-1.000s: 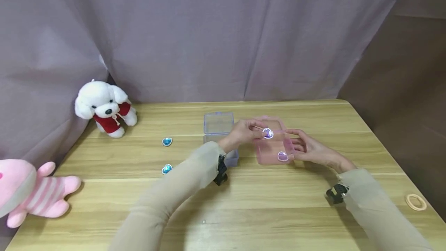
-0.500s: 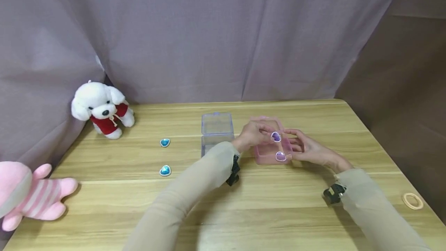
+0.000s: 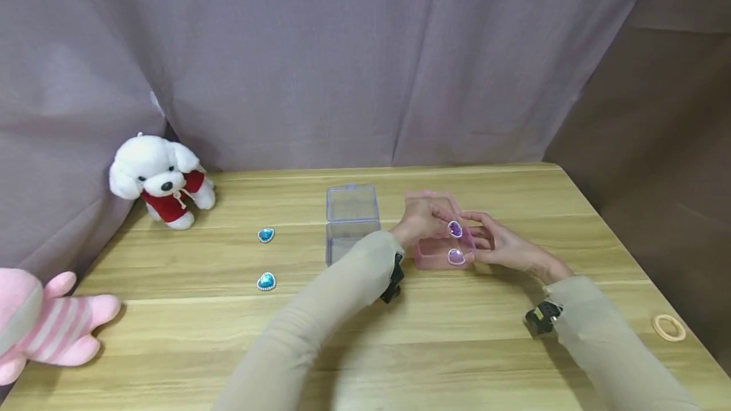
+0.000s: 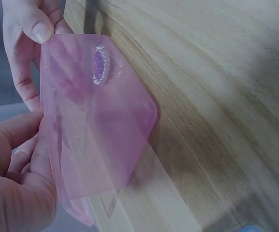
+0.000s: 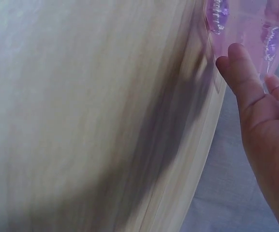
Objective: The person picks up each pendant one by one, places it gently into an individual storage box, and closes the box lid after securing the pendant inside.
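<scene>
A pink see-through plastic box (image 3: 428,263) sits with its lid raised, right of the table's middle. My left hand (image 3: 424,219) reaches over it and pinches a purple heart-shaped gem (image 3: 455,229) with a white beaded rim. Lower in the box lies a second purple heart gem (image 3: 455,257), which shows through the pink wall (image 4: 100,140) in the left wrist view. My right hand (image 3: 505,243) holds the box at its right side, thumb toward the front and fingers farther back. In the right wrist view this hand (image 5: 270,116) overlaps the box's edge.
Left of the pink box stands a lidded clear bluish box (image 3: 352,203), lid up, partly behind my left sleeve. Two blue heart gems (image 3: 266,235) lie farther left. A white plush dog (image 3: 162,176), a pink striped plush toy (image 3: 51,328) and a wooden ring (image 3: 669,328) are near the edges.
My left hand has moved right and slightly down with the purple heart gem, bringing it close above the other one. My right hand stays at the pink box. The whole view has shifted slightly.
</scene>
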### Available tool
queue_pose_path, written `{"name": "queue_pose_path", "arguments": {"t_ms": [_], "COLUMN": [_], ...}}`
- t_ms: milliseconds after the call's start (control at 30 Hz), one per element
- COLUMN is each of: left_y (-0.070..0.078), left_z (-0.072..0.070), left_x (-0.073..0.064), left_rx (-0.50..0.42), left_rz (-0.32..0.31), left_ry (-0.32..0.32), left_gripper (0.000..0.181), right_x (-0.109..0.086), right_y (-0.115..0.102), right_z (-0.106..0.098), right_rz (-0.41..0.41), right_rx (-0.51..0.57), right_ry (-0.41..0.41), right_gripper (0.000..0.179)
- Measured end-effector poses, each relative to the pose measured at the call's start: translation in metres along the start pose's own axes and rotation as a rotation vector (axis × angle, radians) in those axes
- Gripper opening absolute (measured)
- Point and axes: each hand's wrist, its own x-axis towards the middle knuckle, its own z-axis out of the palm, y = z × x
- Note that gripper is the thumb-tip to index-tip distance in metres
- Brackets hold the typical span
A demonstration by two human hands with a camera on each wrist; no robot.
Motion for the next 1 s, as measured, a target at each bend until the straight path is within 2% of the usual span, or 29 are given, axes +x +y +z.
{"name": "queue_pose_path", "arguments": {"t_ms": [133, 300, 567, 833, 1000], "left_y": [0.001, 0.000, -0.001, -0.001, -0.003], "left_z": [0.003, 0.006, 0.011, 0.016, 0.017], "left_x": [0.001, 0.000, -0.001, 0.003, 0.004], "left_rx": [0.019, 0.123, 0.189, 0.355, 0.377], "left_rz": [-0.027, 0.008, 0.044, 0.102, 0.115], "left_ry": [0.016, 0.041, 0.059, 0.095, 0.102], "left_gripper": [0.023, 0.023, 0.022, 0.019, 0.020], "right_x": [0.000, 0.000, -0.001, 0.000, -0.001], "right_y": [0.001, 0.002, 0.003, 0.002, 0.002], "right_z": [0.000, -0.001, 0.000, 0.000, 0.000], "right_rz": [-0.008, 0.001, -0.002, -0.004, -0.004], "right_rx": [0.006, -0.001, -0.008, -0.002, 0.004], "right_ry": [-0.005, 0.004, 0.002, 0.000, -0.005], "right_gripper": [0.079, 0.080, 0.080, 0.078, 0.078]}}
